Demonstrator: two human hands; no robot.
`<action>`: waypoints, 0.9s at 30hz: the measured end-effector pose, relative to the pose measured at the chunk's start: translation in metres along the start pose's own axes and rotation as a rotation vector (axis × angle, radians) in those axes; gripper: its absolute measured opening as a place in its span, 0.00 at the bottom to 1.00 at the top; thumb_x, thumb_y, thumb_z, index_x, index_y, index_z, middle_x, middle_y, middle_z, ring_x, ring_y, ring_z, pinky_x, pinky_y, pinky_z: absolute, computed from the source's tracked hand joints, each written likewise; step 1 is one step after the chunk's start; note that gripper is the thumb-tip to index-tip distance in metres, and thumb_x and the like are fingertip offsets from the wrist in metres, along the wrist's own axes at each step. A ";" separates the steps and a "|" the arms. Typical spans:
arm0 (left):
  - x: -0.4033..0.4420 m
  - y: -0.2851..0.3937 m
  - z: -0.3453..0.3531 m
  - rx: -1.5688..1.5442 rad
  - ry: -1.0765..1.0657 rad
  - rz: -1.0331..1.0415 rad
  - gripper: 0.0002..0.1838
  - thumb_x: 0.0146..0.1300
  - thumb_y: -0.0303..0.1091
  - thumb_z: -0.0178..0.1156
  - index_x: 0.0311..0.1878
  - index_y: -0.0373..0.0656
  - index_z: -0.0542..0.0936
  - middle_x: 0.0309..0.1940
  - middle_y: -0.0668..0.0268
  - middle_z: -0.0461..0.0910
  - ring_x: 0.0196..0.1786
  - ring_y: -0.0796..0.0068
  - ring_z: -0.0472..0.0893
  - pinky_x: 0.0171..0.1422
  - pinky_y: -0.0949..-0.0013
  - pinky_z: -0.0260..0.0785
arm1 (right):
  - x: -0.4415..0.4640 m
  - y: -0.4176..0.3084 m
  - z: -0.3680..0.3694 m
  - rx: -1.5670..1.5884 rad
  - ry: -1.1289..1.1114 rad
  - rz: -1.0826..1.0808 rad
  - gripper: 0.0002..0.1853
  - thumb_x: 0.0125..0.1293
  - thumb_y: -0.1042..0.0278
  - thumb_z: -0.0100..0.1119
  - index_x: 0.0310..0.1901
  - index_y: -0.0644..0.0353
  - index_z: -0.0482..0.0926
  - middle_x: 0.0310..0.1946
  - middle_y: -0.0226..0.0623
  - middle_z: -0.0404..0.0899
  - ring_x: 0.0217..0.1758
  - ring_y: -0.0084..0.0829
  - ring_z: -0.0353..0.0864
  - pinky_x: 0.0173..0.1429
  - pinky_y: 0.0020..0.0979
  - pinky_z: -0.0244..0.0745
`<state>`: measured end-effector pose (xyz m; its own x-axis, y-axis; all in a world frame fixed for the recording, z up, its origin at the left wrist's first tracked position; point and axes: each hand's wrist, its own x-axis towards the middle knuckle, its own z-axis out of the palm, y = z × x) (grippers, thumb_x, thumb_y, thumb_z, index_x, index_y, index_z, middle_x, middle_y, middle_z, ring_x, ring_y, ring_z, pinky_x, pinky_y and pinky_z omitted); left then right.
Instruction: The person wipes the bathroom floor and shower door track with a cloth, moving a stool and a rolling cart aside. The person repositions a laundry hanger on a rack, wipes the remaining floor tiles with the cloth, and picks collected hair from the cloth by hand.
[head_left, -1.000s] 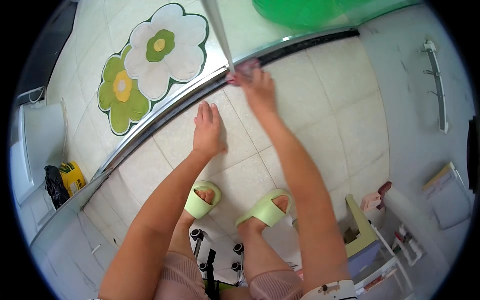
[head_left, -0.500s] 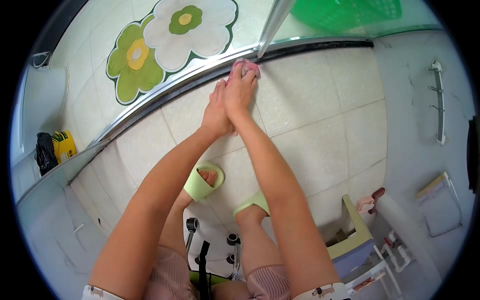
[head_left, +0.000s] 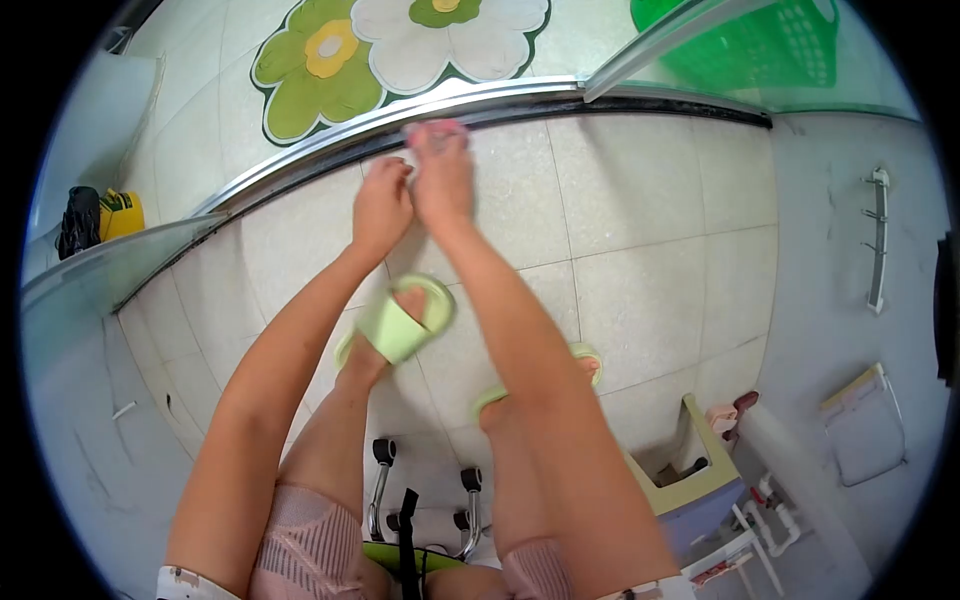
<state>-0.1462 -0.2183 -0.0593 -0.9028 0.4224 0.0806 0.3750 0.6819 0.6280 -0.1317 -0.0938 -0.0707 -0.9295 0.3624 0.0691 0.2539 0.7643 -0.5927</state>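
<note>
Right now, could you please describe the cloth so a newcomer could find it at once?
Find the silver track curving across the floor. At its near edge, the right hand holds the cloth. Pink sets it apart from the pale floor and black strip.

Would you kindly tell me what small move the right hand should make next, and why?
I would probably slide the right hand with the pink cloth a little left along the dark strip: the cloth is at that strip, which runs on leftward, and the left hand sits on the feet's side of it, leaving that path open.
</note>
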 end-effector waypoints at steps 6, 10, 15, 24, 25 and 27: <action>-0.012 -0.004 -0.025 -0.122 0.239 -0.141 0.12 0.60 0.15 0.53 0.43 0.38 0.82 0.44 0.56 0.78 0.44 0.54 0.80 0.50 0.61 0.74 | 0.019 0.048 -0.022 -0.246 0.032 -0.225 0.25 0.63 0.73 0.62 0.60 0.37 0.79 0.57 0.43 0.76 0.49 0.46 0.79 0.52 0.43 0.80; -0.027 -0.011 -0.041 -0.223 0.119 -0.152 0.12 0.60 0.14 0.52 0.41 0.37 0.82 0.42 0.58 0.78 0.42 0.57 0.80 0.50 0.62 0.74 | 0.031 0.078 -0.088 -0.301 0.114 0.076 0.15 0.75 0.56 0.56 0.57 0.50 0.81 0.60 0.45 0.74 0.53 0.47 0.76 0.54 0.46 0.76; -0.034 -0.037 -0.056 -0.211 0.070 -0.221 0.12 0.59 0.14 0.52 0.41 0.36 0.82 0.42 0.58 0.79 0.41 0.57 0.81 0.48 0.63 0.75 | 0.023 0.003 -0.017 0.622 0.214 0.508 0.24 0.77 0.49 0.54 0.62 0.61 0.70 0.52 0.44 0.77 0.47 0.34 0.79 0.49 0.36 0.76; -0.049 -0.086 -0.072 -0.229 0.307 -0.416 0.10 0.59 0.14 0.53 0.38 0.35 0.83 0.39 0.56 0.80 0.40 0.58 0.82 0.47 0.63 0.76 | 0.000 -0.049 0.018 -0.087 -0.195 -0.271 0.21 0.72 0.70 0.53 0.65 0.57 0.73 0.57 0.53 0.72 0.56 0.54 0.77 0.59 0.46 0.78; -0.055 -0.090 -0.075 -0.232 0.318 -0.431 0.10 0.59 0.14 0.53 0.37 0.35 0.83 0.39 0.56 0.80 0.40 0.58 0.82 0.47 0.64 0.76 | 0.006 -0.031 0.002 0.065 -0.200 -0.082 0.21 0.70 0.71 0.55 0.64 0.57 0.75 0.56 0.50 0.73 0.57 0.52 0.77 0.57 0.45 0.79; -0.067 -0.096 -0.084 -0.255 0.321 -0.492 0.10 0.60 0.15 0.53 0.36 0.35 0.83 0.38 0.57 0.80 0.39 0.60 0.82 0.46 0.65 0.75 | 0.012 0.001 -0.025 -0.046 -0.059 -0.001 0.20 0.69 0.73 0.57 0.62 0.56 0.77 0.56 0.47 0.74 0.55 0.47 0.79 0.55 0.43 0.79</action>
<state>-0.1397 -0.3618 -0.0598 -0.9896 -0.1304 -0.0608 -0.1250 0.5701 0.8120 -0.1358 -0.0754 -0.0500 -0.9434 0.3308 0.0216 0.2639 0.7888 -0.5552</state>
